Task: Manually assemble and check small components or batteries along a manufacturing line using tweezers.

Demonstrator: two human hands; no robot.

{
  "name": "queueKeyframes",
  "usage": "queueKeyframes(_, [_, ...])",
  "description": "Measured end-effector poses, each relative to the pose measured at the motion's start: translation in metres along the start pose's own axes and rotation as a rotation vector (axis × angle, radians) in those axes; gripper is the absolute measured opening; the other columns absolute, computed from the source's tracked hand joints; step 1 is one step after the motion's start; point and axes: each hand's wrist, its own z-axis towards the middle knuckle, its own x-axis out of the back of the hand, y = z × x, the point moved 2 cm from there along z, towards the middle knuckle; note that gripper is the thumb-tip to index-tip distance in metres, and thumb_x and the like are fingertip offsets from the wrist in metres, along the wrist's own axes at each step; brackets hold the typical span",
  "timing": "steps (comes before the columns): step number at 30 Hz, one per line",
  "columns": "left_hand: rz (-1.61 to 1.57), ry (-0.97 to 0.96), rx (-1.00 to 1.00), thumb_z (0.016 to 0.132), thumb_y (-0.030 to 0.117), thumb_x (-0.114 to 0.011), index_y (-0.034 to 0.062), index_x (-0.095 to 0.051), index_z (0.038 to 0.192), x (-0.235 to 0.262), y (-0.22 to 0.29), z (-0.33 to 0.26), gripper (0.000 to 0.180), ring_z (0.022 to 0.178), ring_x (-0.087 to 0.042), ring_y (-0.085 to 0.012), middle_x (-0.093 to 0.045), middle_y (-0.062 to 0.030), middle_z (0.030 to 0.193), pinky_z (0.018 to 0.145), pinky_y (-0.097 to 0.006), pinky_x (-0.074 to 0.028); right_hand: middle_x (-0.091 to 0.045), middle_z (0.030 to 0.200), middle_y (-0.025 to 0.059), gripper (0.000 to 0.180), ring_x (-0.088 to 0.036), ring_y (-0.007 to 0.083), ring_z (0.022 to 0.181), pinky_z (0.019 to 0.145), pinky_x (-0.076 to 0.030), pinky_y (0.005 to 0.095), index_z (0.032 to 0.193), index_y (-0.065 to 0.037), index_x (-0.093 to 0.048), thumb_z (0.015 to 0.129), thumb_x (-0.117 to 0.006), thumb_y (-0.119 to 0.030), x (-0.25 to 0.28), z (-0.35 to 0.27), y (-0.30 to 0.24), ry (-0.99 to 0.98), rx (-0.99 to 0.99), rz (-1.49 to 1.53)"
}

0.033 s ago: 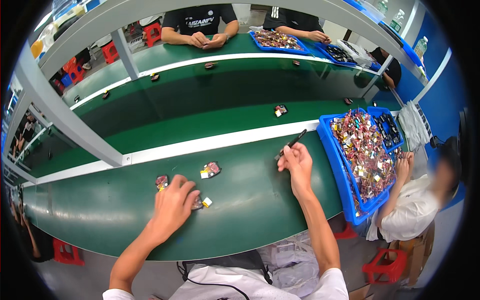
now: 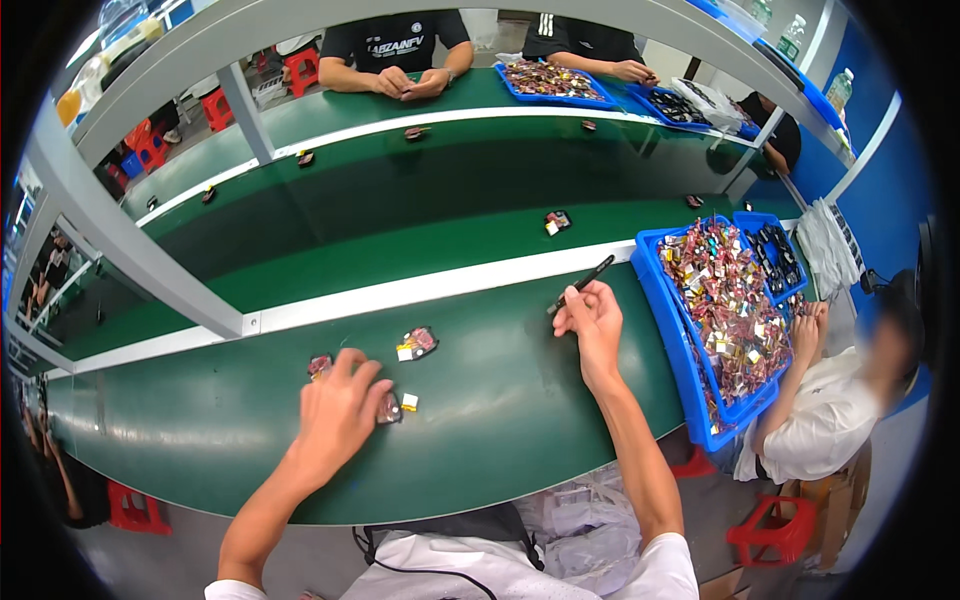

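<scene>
My left hand hovers palm down over the green work table, its fingers bent and apart. Beside its thumb lies a small dark module with a white-and-yellow tab; whether they touch I cannot tell. Partly behind its fingers is a second module with reddish wires. A third module rests a little farther off to the right. Farther right, my right hand is closed round a slim black pen-shaped tool, held slanting up above the table.
At my right, a blue tray is heaped with wired modules, near a smaller blue tray of black parts. Beyond a white rail, a green belt carries spaced-out modules. A grey post rises at left. Co-workers sit opposite and at right.
My left hand has shifted slightly left, and more of the dark module by its thumb shows. My right hand keeps its hold on the black tool.
</scene>
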Motion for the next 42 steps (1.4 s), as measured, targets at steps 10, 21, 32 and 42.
queueKeyframes(10, [-0.557, -0.262, 0.241, 0.095, 0.015, -0.065, -0.0012, -0.072, 0.098, -0.081, -0.005, 0.198, 0.018, 0.06, -0.064, -0.012, -0.07, -0.0082, 0.081, 0.051, -0.029, -0.05, -0.061, 0.086, 0.0083, 0.019, -0.063, 0.0119, 0.06, 0.049, -0.047, 0.0232, 0.103, 0.001, -0.047, 0.098, -0.065, -0.003, -0.002, 0.006, 0.009, 0.082, 0.095, 0.029])
queueKeyframes(21, [-0.462, -0.444, 0.461, 0.084, 0.028, -0.081, -0.0017, -0.071, 0.078, -0.2, 0.037, 0.313, 0.032, 0.056, -0.062, -0.0138, -0.064, -0.0072, 0.065, 0.049, -0.028, -0.054, -0.063, 0.084, 0.0069, 0.021, -0.059, 0.0059, 0.057, 0.049, -0.043, 0.0202, 0.099, 0.002, -0.05, 0.093, -0.071, -0.001, -0.005, 0.001, 0.005, 0.05, 0.169, -0.157])
queueKeyframes(32, [-0.794, -0.363, 0.366, 0.094, 0.021, -0.073, -0.0019, -0.064, 0.086, -0.129, 0.023, 0.26, 0.026, 0.056, -0.066, -0.0137, -0.072, -0.0109, 0.075, 0.042, -0.026, -0.045, -0.065, 0.087, 0.007, 0.019, -0.067, 0.0128, 0.063, 0.053, -0.049, 0.0227, 0.106, -0.001, -0.05, 0.096, -0.066, -0.001, 0.002, 0.0, -0.007, 0.054, 0.106, -0.109])
queueKeyframes(42, [-0.888, -0.171, 0.608, 0.095, 0.014, -0.071, -0.0044, -0.062, 0.097, -0.012, -0.006, 0.075, 0.021, 0.049, -0.063, -0.0107, -0.07, -0.0076, 0.072, 0.038, -0.023, -0.042, -0.062, 0.067, 0.0087, 0.029, -0.061, 0.0165, 0.05, 0.047, -0.049, 0.028, 0.09, -0.001, -0.056, 0.108, -0.049, -0.022, -0.04, -0.032, -0.016, -0.254, -0.036, -0.121])
